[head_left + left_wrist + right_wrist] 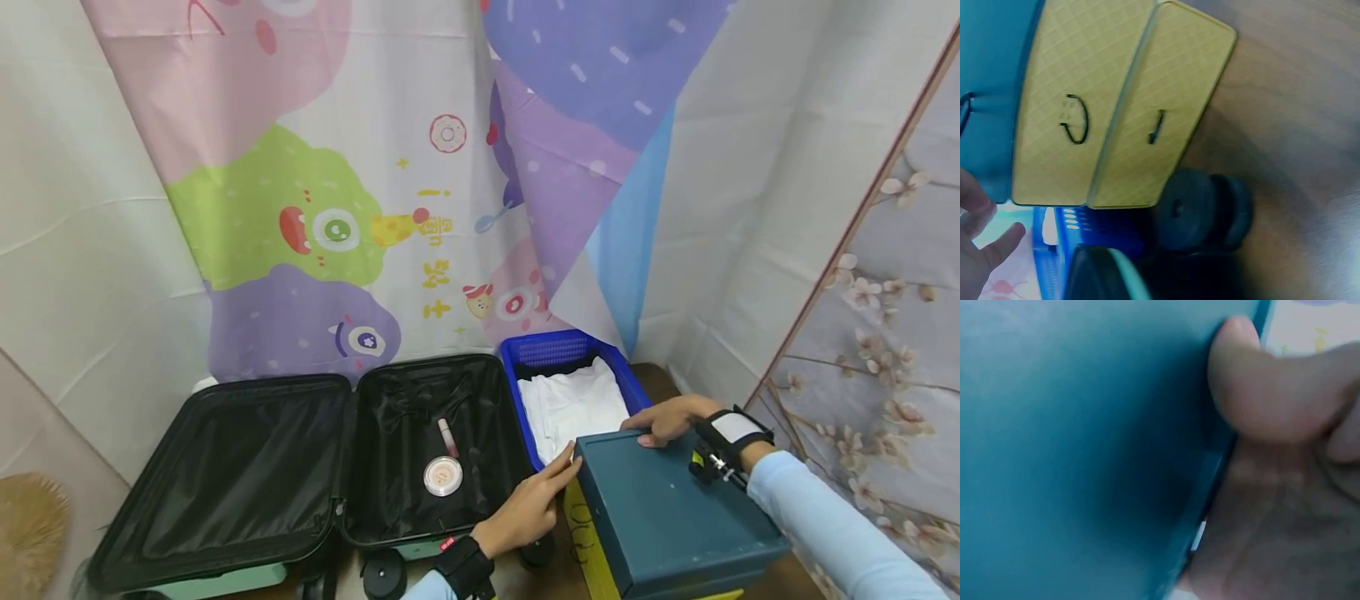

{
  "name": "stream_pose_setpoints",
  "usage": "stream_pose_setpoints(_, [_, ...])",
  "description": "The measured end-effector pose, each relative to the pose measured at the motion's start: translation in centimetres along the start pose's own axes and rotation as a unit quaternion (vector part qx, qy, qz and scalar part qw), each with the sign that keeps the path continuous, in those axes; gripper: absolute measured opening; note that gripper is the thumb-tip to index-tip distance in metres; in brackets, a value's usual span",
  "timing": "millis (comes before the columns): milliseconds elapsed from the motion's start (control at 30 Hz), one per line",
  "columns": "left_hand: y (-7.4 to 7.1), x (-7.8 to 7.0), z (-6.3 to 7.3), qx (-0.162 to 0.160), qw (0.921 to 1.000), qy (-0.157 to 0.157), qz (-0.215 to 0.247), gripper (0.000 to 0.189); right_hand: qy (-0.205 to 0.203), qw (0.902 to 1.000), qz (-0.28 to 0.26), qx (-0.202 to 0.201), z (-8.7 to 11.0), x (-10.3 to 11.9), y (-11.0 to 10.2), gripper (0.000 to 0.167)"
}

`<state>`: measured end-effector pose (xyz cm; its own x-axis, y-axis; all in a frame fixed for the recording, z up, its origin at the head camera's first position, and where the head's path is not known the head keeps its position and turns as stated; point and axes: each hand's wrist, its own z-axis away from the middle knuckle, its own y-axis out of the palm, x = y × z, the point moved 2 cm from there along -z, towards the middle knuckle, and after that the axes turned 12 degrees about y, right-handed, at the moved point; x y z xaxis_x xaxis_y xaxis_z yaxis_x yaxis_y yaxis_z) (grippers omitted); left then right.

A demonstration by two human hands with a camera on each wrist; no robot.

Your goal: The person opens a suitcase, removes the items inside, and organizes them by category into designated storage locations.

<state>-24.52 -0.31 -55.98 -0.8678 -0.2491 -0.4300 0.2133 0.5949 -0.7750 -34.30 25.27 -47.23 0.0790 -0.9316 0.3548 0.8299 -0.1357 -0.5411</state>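
The teal box (678,510) rests on the yellow drawers (1088,69), whose quilted fronts carry slim black pulls (1087,119), beside the open suitcase (390,500). The right hand (667,419) grips the far edge, fingers bent and thumb on the smooth top, probably for control; the left hand's (525,510) extended fingers touch the far-left corner, grasping nothing, likely for steadying.

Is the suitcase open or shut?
Open: in the head view the suitcase lies spread, its two halves side by side with black linings showing.
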Motion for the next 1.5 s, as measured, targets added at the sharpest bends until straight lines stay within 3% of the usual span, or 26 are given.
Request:
stream_pose_setpoints(133, [1.1, 0.0, 1.3, -0.019, 0.9996, -0.013, 0.018, 0.052, -0.021, 0.9982, -0.044, 0.036, -0.1, -0.9, 0.0, 0.042])
stream_pose_setpoints(300, [2.2, 0.0, 2.9, 0.012, 0.9979, -0.016, 0.061, 0.050, -0.033, 0.9935, -0.082, 0.072, -0.4, -1.5, 0.0, 0.049])
stream_pose_setpoints(467, [2.7, 0.1, 3.3, 0.048, 0.9976, -0.004, 0.051, 0.050, -0.019, 0.9966, -0.061, 0.052, -1.0, -1.2, 0.0, 0.058])
stream_pose_setpoints(700, [3.1, -0.2, 3.6, 0.081, 0.9957, 0.022, 0.038, 0.048, -0.050, 0.9954, -0.071, 0.039, -0.9, -0.4, 0.4, 0.044])
stream_pose_setpoints(867, [3.3, -0.1, 3.7, 0.083, 0.9953, 0.018, 0.046, 0.046, -0.068, 0.9942, -0.082, 0.013, -0.5, -0.4, 0.6, 0.039])
stream_pose_setpoints(1133, [3.2, -0.2, 3.7, 0.090, 0.9959, 0.004, 0.001, 0.038, -0.086, 0.9933, -0.077, 0.012, -0.7, -1.1, 0.3, 0.040])
stream_pose_setpoints(1300, [2.8, 0.0, 4.1, 0.073, 0.9965, -0.019, -0.035, 0.032, -0.083, 0.9934, -0.078, 0.001, -0.5, -1.5, 0.3, 0.042])
stream_pose_setpoints(1500, [2.6, 0.2, 4.8, 0.052, 0.9970, -0.046, -0.035, 0.026, -0.085, 0.9937, -0.073, -0.004, -0.3, -2.0, 0.2, 0.043])
